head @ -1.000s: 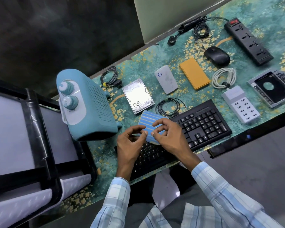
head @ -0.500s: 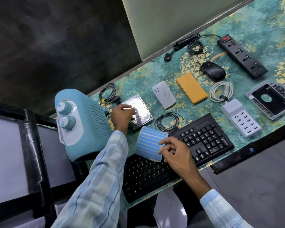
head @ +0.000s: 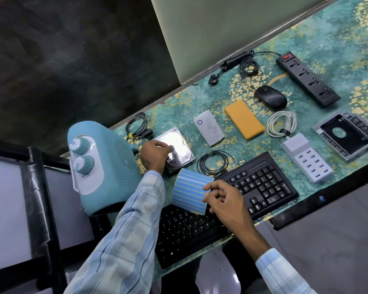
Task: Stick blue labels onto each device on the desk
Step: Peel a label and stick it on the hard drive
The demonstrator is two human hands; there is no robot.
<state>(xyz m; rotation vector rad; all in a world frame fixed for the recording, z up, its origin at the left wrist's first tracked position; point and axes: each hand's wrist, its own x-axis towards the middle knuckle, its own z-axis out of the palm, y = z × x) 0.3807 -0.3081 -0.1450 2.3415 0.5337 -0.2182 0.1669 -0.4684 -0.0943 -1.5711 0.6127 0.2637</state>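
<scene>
Your left hand (head: 154,154) pinches a blue label (head: 173,148) on the hard drive (head: 182,152); your right hand (head: 225,200) grips the blue-striped sheet (head: 189,190) over the keyboard (head: 261,187).

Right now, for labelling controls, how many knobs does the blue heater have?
2: far knob and near knob, side by side on the white panel of the blue heater. Other faces are hidden.

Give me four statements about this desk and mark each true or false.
1. The left hand holds a blue label at the hard drive. True.
2. The right hand grips the label sheet. True.
3. The label sheet lies on the hard drive. False: it is held above the keyboard.
4. The power strip has a green switch. False: its switch is red.
</scene>
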